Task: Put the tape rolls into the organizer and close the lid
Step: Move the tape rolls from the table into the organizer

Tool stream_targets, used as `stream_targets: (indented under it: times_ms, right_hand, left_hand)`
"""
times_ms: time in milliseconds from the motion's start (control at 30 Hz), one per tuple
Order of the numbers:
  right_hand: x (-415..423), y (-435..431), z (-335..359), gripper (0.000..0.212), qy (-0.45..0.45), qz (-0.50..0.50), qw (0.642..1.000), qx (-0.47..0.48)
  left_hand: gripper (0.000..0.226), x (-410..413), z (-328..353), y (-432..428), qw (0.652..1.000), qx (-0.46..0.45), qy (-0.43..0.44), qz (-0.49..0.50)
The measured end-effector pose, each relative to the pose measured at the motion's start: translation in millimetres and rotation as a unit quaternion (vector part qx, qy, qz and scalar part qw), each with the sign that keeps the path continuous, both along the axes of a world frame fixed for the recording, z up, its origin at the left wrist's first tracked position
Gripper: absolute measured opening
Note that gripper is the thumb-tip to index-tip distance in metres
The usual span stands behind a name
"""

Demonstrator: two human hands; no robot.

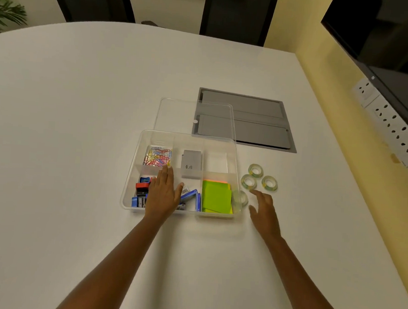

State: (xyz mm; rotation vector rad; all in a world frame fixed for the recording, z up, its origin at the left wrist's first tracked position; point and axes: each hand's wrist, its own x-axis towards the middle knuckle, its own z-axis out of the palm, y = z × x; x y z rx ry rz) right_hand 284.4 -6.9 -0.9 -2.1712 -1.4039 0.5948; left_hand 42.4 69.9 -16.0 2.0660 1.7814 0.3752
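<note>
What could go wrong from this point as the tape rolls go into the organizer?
1. The only empty compartment looks narrow; four tape rolls may not lie flat, stopping the lid from closing.
2. The nearest roll is clear and sits against the organizer wall, so it is easy to miss.
3. The left hand rests over the box and could block placement.

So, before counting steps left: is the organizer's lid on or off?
Off. The clear lid lies flat on the table behind the open organizer, whose compartments are uncovered.
</note>
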Motion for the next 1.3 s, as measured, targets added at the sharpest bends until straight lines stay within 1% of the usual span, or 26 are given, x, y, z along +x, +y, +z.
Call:
stream_targets:
  times_ms: [67,167,267,367,400,433,533,567,600,667,733,833,900,933,1000,1067,1133,1200,1300]
  right_hand:
    - [3.4,4.3,-5.6,0.048,-0.002,0.07,0.997,-0.014]
    - [1.9,11.5,-13.7,0.046,-0.051,0.116,0.99,-0.054]
    - [1.0,14.0,-21.7,0.038,-0.123,0.119,0.984,-0.055]
    - [6.3,15.1,-25.6,0.025,-0.145,0.091,0.984,-0.055]
    - [9.7,16.2,-26.7,0.023,-0.145,0.08,0.984,-0.059]
    - [13.5,18.0,-26.2,0.023,-0.127,0.062,0.988,-0.058]
    - [19.9,30.7,-10.0,0.02,0.012,-0.034,0.999,-0.027]
    - [19.0,37.4,-1.4,0.02,0.042,-0.049,0.998,-0.005]
    - [16.6,45.1,7.0,0.021,0.052,-0.046,0.997,0.019]
    - [5.9,61.6,22.6,0.02,0.048,-0.005,0.997,0.061]
    - [-8.9,77.8,30.6,0.018,0.019,0.051,0.995,0.079]
    - [-28.4,96.4,25.7,0.018,-0.082,0.134,0.986,0.051]
    - [-36.4,102.2,19.3,0.021,-0.139,0.162,0.977,0.016]
    - [-38.4,103.2,17.5,0.021,-0.142,0.165,0.976,0.013]
    - [-37.5,100.5,16.8,0.019,-0.107,0.147,0.982,0.053]
    - [-28.1,93.9,16.6,0.021,-0.075,0.105,0.984,0.126]
    - [-11.5,86.9,11.7,0.027,-0.066,0.054,0.984,0.153]
    - [5.3,80.0,1.8,0.033,-0.077,0.03,0.991,0.105]
    - [21.5,66.4,-16.3,0.034,-0.141,0.077,0.987,-0.031]
  left_hand:
    - [0.069,-0.5,-2.1,0.2,1.0,-0.002,-0.006,0.002]
    - [0.071,-0.7,-4.7,1.1,1.0,0.001,0.002,0.003]
    - [0.074,-1.2,-8.1,1.6,1.0,-0.005,0.018,-0.001]
    - [0.074,-1.6,-9.5,1.7,1.0,-0.01,0.023,-0.001]
    - [0.074,-1.5,-9.5,1.5,1.0,-0.009,0.024,0.0]
    - [0.074,-1.3,-9.3,1.3,1.0,-0.009,0.025,0.0]
    - [0.074,-1.1,-9.8,1.1,1.0,-0.006,0.025,0.004]
    - [0.076,-1.3,-10.1,1.1,1.0,-0.001,0.027,0.004]
    - [0.08,-1.6,-10.3,0.9,1.0,0.004,0.031,0.004]
    - [0.084,-1.8,-11.0,0.5,0.999,0.01,0.034,0.004]
    - [0.084,-1.9,-11.8,0.1,0.999,0.013,0.032,0.003]
    - [0.084,-1.8,-12.3,-0.5,1.0,0.017,0.024,0.001]
    - [0.083,-1.9,-12.8,-0.3,1.0,0.017,0.025,-0.002]
    - [0.083,-2.0,-12.8,-0.3,0.999,0.017,0.027,-0.004]
    - [0.083,-2.0,-12.8,0.3,0.999,0.015,0.031,-0.006]
    - [0.084,-1.7,-12.9,0.7,0.999,0.012,0.033,-0.007]
    - [0.084,-1.4,-12.8,0.5,0.999,0.01,0.036,-0.011]
    - [0.084,-1.6,-12.8,0.6,0.999,0.011,0.034,-0.012]
    - [0.084,-1.8,-12.3,0.5,1.0,0.011,0.027,-0.009]
